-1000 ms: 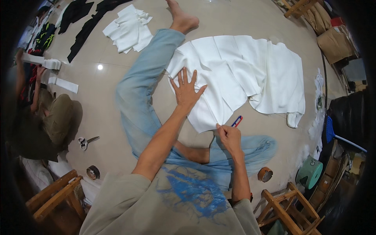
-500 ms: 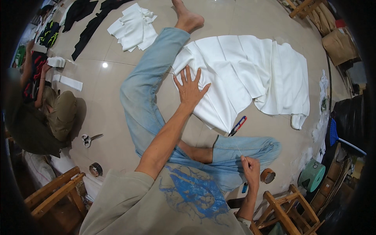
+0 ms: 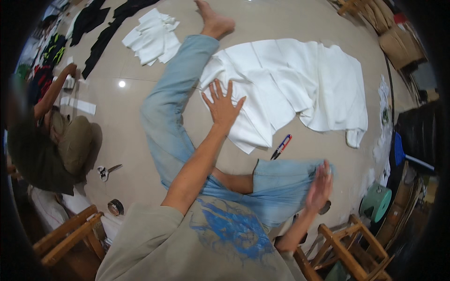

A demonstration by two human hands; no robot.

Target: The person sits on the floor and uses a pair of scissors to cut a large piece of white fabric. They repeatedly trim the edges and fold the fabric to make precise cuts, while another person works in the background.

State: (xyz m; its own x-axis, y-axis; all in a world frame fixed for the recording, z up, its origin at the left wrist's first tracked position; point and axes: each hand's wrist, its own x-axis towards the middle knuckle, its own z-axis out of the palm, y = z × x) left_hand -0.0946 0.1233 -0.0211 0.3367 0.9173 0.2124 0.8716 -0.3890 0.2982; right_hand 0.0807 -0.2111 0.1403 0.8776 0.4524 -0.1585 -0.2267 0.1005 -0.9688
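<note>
My left hand lies flat with its fingers spread on the left part of a white cloth. The cloth stretches to the right over the tiled floor, with creases or seam lines across it. Over my bent right knee, my right hand is raised with its fingers stretched out, and I see nothing held in it. Between the cloth and my jeans lies a pair of red and blue thread snips, which neither hand touches.
A white cloth pile lies beyond my left leg. Scissors and a tape roll are at left, near a seated co-worker. Wooden stools flank me. A green round object and a blue dustpan or broom stand right.
My right hand has moved right and forward from a pinch on a thin thread to stretched fingers. The cloth's near corner has shifted slightly. The co-worker's hand has moved; my left hand stays on the cloth.
</note>
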